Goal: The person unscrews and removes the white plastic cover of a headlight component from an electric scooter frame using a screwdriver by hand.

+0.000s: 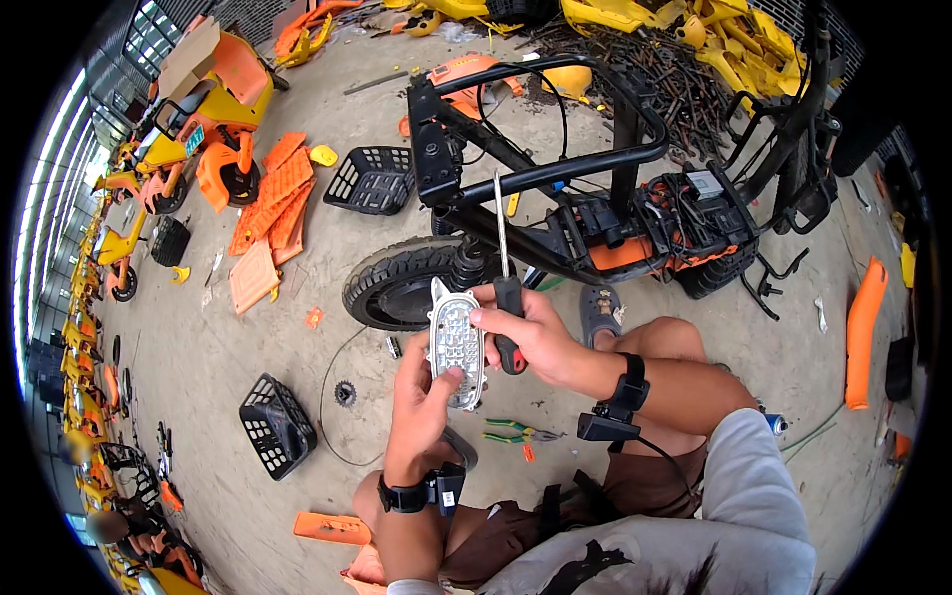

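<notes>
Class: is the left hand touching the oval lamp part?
Touching. The head view shows the left hand gripping the oval lamp part, thumb across its face.

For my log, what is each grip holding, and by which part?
Left grip: silvery oval panel, by its lower left side. Right grip: the panel's upper right edge, plus the screwdriver by its handle.

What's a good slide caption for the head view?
Left hand and right hand hold a silvery oval part, the right also a screwdriver, near a black vehicle frame.
</notes>
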`<state>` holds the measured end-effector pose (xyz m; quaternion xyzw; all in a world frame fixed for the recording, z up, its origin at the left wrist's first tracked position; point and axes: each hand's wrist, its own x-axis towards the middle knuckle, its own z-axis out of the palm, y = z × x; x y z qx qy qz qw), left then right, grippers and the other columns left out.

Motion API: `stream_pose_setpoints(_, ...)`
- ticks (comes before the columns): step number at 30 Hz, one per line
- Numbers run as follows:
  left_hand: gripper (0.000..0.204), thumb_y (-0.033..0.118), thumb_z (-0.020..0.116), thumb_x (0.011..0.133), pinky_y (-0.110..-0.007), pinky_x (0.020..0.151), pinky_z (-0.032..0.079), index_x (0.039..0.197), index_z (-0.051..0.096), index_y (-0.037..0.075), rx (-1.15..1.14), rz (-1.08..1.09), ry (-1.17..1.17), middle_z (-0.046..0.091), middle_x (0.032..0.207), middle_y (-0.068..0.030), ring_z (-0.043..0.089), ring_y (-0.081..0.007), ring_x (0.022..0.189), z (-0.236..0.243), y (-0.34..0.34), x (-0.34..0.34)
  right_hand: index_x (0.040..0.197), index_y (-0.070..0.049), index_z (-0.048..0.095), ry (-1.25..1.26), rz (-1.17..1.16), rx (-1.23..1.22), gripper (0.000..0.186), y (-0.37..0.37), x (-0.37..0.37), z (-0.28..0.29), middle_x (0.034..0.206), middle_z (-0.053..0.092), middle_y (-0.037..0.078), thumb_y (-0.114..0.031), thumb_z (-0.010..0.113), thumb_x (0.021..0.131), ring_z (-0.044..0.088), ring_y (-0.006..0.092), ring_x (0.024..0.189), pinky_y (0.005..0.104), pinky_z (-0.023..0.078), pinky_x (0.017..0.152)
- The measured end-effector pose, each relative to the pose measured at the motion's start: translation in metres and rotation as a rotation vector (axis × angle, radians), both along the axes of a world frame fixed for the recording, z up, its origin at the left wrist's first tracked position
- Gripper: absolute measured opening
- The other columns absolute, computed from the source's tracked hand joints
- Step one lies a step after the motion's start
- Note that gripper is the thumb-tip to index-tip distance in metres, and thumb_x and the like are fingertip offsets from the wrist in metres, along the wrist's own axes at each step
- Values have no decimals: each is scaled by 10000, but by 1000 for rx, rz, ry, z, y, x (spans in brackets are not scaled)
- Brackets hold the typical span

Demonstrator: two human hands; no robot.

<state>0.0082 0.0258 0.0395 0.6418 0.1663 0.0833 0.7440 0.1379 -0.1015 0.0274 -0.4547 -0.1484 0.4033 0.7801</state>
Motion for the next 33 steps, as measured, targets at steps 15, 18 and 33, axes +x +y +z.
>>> stream_pose_setpoints(15,300,19,446,836,-253,726,478,1088,603,-26,174,143,14,646,931,-60,597,-111,793,0,0,2,1188,81,560,-20,-43,-2,384,1,-8,-6,806,646,66,-160,646,902,582,89,556,239,444,475)
stream_pose_setpoints(18,301,-12,470,841,-237,683,451,1104,615,-24,149,158,3,645,896,-36,568,-92,763,-7,2,2,1188,77,562,-25,-47,-11,379,0,-10,-10,789,642,59,-159,643,903,579,87,553,237,443,474)
stream_pose_setpoints(33,257,28,540,819,-216,608,398,996,705,-57,211,222,120,601,738,6,494,-56,659,-7,7,-2,1207,45,595,-148,-49,-45,341,-6,-16,-2,701,597,2,-98,648,902,527,44,550,211,423,486)
